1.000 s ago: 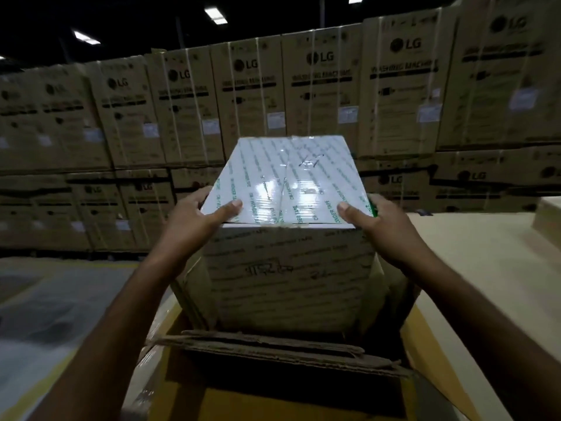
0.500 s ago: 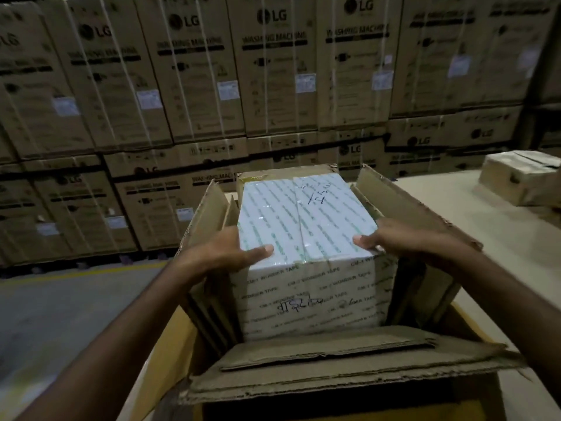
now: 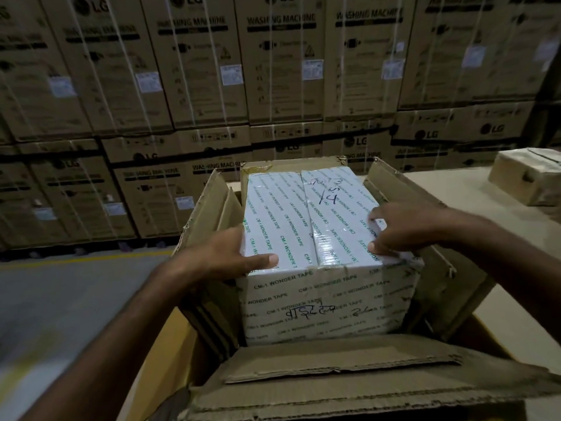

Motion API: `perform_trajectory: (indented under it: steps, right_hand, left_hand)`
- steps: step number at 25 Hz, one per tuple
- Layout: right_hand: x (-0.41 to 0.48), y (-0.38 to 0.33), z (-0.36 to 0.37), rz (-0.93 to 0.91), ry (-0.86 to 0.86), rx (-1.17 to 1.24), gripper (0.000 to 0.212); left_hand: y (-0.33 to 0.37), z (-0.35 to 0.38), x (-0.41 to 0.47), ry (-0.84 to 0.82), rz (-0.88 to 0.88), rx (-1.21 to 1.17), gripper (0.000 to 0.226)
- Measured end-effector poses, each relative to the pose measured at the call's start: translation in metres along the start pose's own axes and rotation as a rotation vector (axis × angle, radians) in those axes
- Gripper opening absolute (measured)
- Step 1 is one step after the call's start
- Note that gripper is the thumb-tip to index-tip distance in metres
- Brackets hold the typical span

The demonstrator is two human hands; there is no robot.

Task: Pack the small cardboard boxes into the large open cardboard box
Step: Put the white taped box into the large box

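A small box [image 3: 306,226] wrapped in white tape printed with green and black words stands partly sunk inside the large open cardboard box [image 3: 340,378]. Its top half rises above the big box's flaps. My left hand [image 3: 224,256] grips its left upper edge, thumb lying on the top face. My right hand [image 3: 403,229] holds the right upper edge with fingers curled over it. Handwriting marks the top and the near side. How deep the box's bottom sits is hidden by the near flap.
Side flaps [image 3: 209,214] of the large box stand up left and right of the small one. Another small cardboard box [image 3: 528,177] lies on the flat cardboard surface [image 3: 461,189] to the right. Stacked washing-machine cartons [image 3: 273,71] form a wall behind. Grey floor lies to the left.
Both hands have lowered the taped box from above the large box down between its flaps. My view has tilted downward.
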State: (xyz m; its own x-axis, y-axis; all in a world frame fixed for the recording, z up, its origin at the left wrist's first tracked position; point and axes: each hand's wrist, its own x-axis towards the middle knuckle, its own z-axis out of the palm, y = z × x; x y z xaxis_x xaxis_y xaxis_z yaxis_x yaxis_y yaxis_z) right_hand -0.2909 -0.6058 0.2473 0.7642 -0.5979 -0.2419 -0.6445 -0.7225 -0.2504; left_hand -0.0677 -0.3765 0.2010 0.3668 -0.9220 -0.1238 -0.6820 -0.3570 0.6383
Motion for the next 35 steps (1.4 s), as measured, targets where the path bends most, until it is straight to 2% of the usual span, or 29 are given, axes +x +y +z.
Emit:
perform_trajectory:
  steps: [2, 4, 5, 7, 9, 13, 17, 20, 22, 24, 25, 27, 30, 33, 35]
  right_hand:
    - [0.005, -0.009, -0.002, -0.058, 0.036, 0.006, 0.059]
    - [0.009, -0.023, 0.001, -0.137, 0.059, -0.065, 0.053]
    - [0.016, -0.027, 0.003, -0.175, 0.090, -0.129, 0.048]
    - [0.031, -0.041, 0.010, -0.229, 0.106, -0.192, 0.039]
    - [0.046, -0.053, 0.018, -0.249, 0.075, -0.149, 0.031]
    - [0.060, -0.079, 0.026, -0.116, 0.077, -0.235, 0.013]
    - [0.071, -0.102, 0.036, -0.001, 0.062, -0.239, 0.046]
    - [0.079, -0.104, 0.034, 0.103, 0.202, 0.056, 0.045]
    - [0.078, -0.105, 0.021, 0.116, 0.342, 0.419, 0.041]
    - [0.074, -0.112, 0.005, -0.009, 0.418, 0.801, 0.024]
    - [0.066, -0.121, -0.002, -0.078, 0.401, 0.928, 0.024]
    - [0.049, -0.142, -0.005, -0.232, 0.272, 1.034, 0.035]
    - [0.037, -0.171, 0.014, -0.492, 0.110, 0.904, 0.036]
    - [0.050, -0.179, 0.040, -0.580, 0.114, 0.592, 0.043]
    - [0.055, -0.180, 0.049, -0.621, 0.148, 0.409, 0.043]
  left_hand:
    - [0.010, 0.000, -0.003, 0.077, 0.015, 0.106, 0.090]
    - [0.023, 0.004, 0.000, 0.185, 0.009, 0.280, 0.110]
    - [0.029, 0.005, 0.003, 0.190, 0.007, 0.298, 0.109]
    - [0.042, 0.009, 0.008, 0.201, 0.013, 0.290, 0.096]
    - [0.044, 0.006, 0.010, 0.303, -0.007, 0.261, 0.075]
    - [0.030, -0.006, 0.012, 0.345, -0.056, 0.215, 0.051]
    - [0.021, -0.009, 0.010, 0.371, -0.051, 0.257, 0.039]
    - [0.020, -0.010, 0.008, 0.397, -0.006, 0.265, 0.036]
    - [0.020, -0.013, 0.003, 0.411, 0.047, 0.151, 0.038]
    - [0.028, -0.017, -0.005, 0.447, 0.118, -0.084, 0.037]
    - [0.036, -0.020, -0.009, 0.496, 0.132, -0.203, 0.039]
    - [0.046, -0.032, -0.019, 0.590, 0.148, -0.404, 0.044]
    - [0.041, -0.052, -0.038, 0.672, 0.121, -0.530, 0.041]
    - [0.018, -0.072, -0.061, 0.716, -0.043, -0.621, 0.026]
    - [0.000, -0.084, -0.074, 0.732, -0.212, -0.546, 0.022]
